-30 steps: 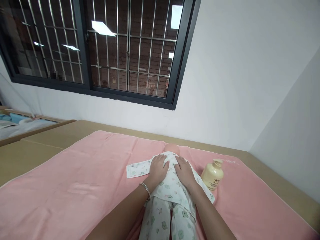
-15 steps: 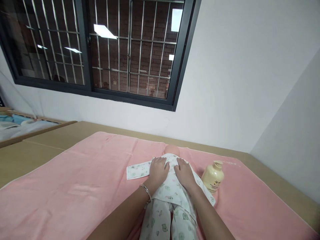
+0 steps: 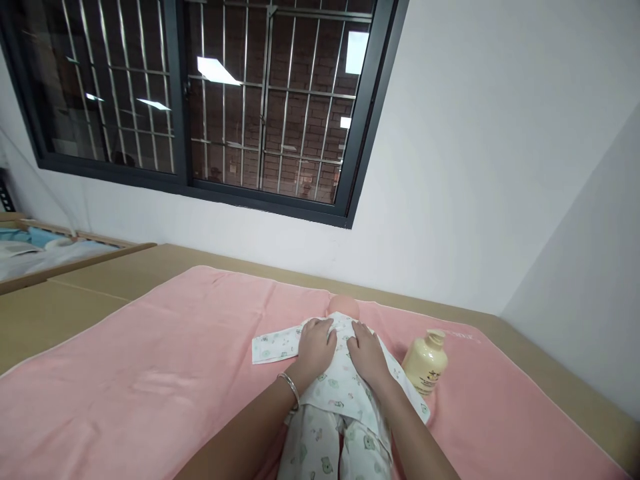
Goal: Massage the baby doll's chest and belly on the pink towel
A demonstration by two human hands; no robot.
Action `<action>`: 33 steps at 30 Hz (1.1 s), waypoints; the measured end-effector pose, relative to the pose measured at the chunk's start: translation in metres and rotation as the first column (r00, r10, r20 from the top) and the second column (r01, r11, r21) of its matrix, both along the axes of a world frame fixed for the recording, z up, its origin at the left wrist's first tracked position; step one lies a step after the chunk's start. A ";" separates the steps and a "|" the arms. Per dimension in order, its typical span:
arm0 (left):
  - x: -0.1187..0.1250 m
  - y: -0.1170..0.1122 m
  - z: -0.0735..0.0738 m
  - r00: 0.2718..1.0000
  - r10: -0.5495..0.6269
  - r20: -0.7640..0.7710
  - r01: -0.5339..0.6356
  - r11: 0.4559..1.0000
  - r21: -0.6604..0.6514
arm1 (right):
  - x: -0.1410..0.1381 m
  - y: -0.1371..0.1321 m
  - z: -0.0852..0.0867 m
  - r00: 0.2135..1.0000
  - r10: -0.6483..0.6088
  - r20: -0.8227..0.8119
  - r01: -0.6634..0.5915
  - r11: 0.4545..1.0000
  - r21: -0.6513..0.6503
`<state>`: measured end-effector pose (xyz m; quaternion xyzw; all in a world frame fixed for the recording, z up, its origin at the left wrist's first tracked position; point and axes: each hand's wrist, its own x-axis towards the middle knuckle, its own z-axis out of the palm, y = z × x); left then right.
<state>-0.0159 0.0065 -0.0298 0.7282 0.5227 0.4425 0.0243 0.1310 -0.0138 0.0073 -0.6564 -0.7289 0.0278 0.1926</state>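
A baby doll (image 3: 344,306) lies on a pink blanket (image 3: 200,340), its head toward the wall. It wears a white printed top (image 3: 336,387) and matching trousers (image 3: 317,447). My left hand (image 3: 317,347) rests flat on the left side of the doll's chest, fingers stretched out. On the right side of the chest lies my right hand (image 3: 367,352), also flat with its fingers out. Neither hand grips anything. One sleeve of the top stretches out to the left; the other lies partly behind my right forearm. A silver bangle (image 3: 290,389) circles my left wrist.
A cream pump bottle (image 3: 426,361) stands on the blanket, right of the doll. Tan board surface (image 3: 100,287) borders the blanket. Behind are a white wall (image 3: 450,167) and a dark-framed barred window (image 3: 260,200). At far left, a wooden-edged bin (image 3: 75,257) holds blue and white cloth.
The view has tilted slightly, so everything sits a little lower in the picture. Both hands stay on the doll's chest with hardly any visible shift.
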 end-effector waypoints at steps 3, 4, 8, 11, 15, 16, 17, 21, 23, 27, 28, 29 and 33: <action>-0.001 0.006 -0.001 0.990 -0.131 0.045 0.131 0.991 0.006 | 0.008 0.007 -0.004 0.997 0.054 -0.047 -0.055 0.998 -0.030; 0.000 0.006 0.000 0.988 -0.151 0.046 0.150 0.989 0.012 | 0.008 0.007 -0.003 0.996 0.073 -0.055 -0.075 0.997 -0.021; 0.004 -0.001 0.006 0.995 -0.097 -0.039 0.097 0.995 -0.003 | -0.002 -0.004 0.007 0.994 0.102 -0.035 -0.101 0.994 0.037; 0.008 -0.009 0.010 0.993 0.017 -0.114 -0.022 0.999 -0.044 | -0.016 -0.016 0.014 1.000 -0.022 0.021 0.021 0.999 0.046; 0.007 -0.013 0.012 0.982 0.134 -0.134 -0.150 0.983 -0.110 | -0.022 -0.021 0.012 0.989 -0.137 0.053 0.136 0.990 0.032; 0.006 -0.013 0.012 0.981 0.140 -0.135 -0.157 0.980 -0.124 | -0.020 -0.020 0.010 0.989 -0.138 0.044 0.136 0.990 0.040; 0.004 -0.012 0.012 0.981 0.137 -0.135 -0.155 0.979 -0.135 | -0.018 -0.017 0.007 0.992 -0.125 0.036 0.123 0.991 0.050; 0.002 -0.008 0.009 0.987 0.117 -0.111 -0.131 0.982 -0.132 | -0.007 -0.005 -0.002 0.999 -0.040 0.013 0.039 0.997 0.063; 0.002 -0.008 0.008 0.988 0.120 -0.101 -0.132 0.985 -0.115 | -0.006 -0.003 -0.004 0.999 -0.039 0.008 0.038 0.998 0.059; 0.002 -0.012 0.007 0.984 0.132 -0.118 -0.139 0.989 -0.047 | -0.011 -0.010 -0.001 0.993 -0.079 0.084 0.072 0.994 0.079; 0.002 -0.013 0.007 0.983 0.131 -0.126 -0.136 0.990 -0.028 | -0.014 -0.013 0.000 0.989 -0.099 0.107 0.090 0.992 0.086; 0.002 -0.014 0.007 0.983 0.128 -0.133 -0.130 0.991 -0.010 | -0.016 -0.016 0.002 0.985 -0.118 0.127 0.107 0.990 0.093; 0.001 -0.010 0.003 0.990 0.082 -0.116 -0.081 0.997 0.016 | -0.019 -0.019 0.004 0.979 -0.134 0.155 0.122 0.989 0.088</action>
